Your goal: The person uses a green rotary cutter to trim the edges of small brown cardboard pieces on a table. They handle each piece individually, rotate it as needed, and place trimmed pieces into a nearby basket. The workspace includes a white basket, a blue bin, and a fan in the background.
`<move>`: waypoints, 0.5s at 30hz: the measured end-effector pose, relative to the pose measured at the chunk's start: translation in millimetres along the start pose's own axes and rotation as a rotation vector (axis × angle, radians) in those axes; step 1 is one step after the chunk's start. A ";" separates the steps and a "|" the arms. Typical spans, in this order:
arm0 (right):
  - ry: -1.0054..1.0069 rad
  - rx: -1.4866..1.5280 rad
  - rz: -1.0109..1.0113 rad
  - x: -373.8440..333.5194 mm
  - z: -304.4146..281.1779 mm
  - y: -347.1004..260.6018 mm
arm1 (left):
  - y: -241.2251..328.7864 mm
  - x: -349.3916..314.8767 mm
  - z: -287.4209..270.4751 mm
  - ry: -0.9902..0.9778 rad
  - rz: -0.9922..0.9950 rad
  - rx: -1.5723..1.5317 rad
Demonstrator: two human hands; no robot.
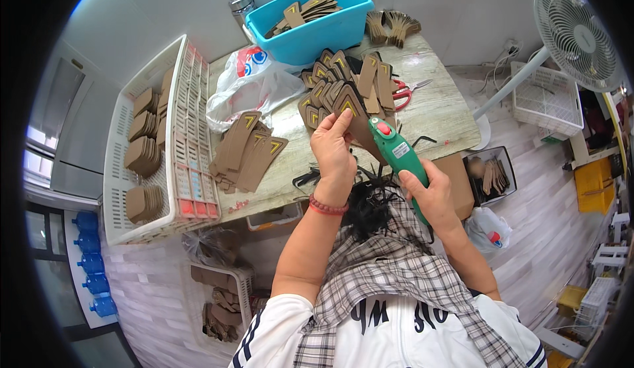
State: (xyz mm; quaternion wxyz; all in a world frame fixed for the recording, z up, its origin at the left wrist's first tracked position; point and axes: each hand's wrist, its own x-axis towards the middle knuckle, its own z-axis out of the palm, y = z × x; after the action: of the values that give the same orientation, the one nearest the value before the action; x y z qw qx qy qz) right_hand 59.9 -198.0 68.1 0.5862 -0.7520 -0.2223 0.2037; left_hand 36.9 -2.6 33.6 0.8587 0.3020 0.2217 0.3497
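Pinched in my left hand is a flat brown tab with a rounded end, black edging and a yellow chevron. My right hand wraps round a green handheld electric cutter with a red button. The cutter's head lies against the tab's right edge, and its tip is hard to make out. Just beyond my left hand, a heap of similar chevron tabs rests on the table. Black trimmings are bunched on my checked apron, below the cutter.
More tabs lie on the worktable by a plastic bag. A white crate with stacked tabs stands left. Behind are a blue bin and red-handled scissors. A fan stands right, above an open box.
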 end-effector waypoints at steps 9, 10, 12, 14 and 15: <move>-0.008 0.032 -0.033 -6.9 3.1 1.2 | 9.4 -25.8 2.1 -0.043 -0.071 0.052; -0.012 0.038 -0.031 -7.9 2.8 0.7 | 7.1 -28.8 4.8 -0.004 -0.065 0.036; -0.007 0.049 -0.043 -9.3 2.2 -1.2 | 7.7 -35.3 7.0 -0.014 -0.074 0.036; 0.001 0.068 -0.054 -11.9 1.6 -4.2 | 6.8 -40.1 5.6 -0.029 -0.086 0.048; 0.006 0.082 -0.058 -13.8 1.3 -6.6 | 4.1 -40.6 2.1 -0.040 -0.094 0.060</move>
State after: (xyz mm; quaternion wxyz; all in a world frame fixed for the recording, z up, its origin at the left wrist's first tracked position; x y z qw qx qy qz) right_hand 47.2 -203.4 74.8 0.6228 -0.7213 -0.2337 0.1931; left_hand 9.6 -30.8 44.8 0.8689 0.3239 0.2290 0.2961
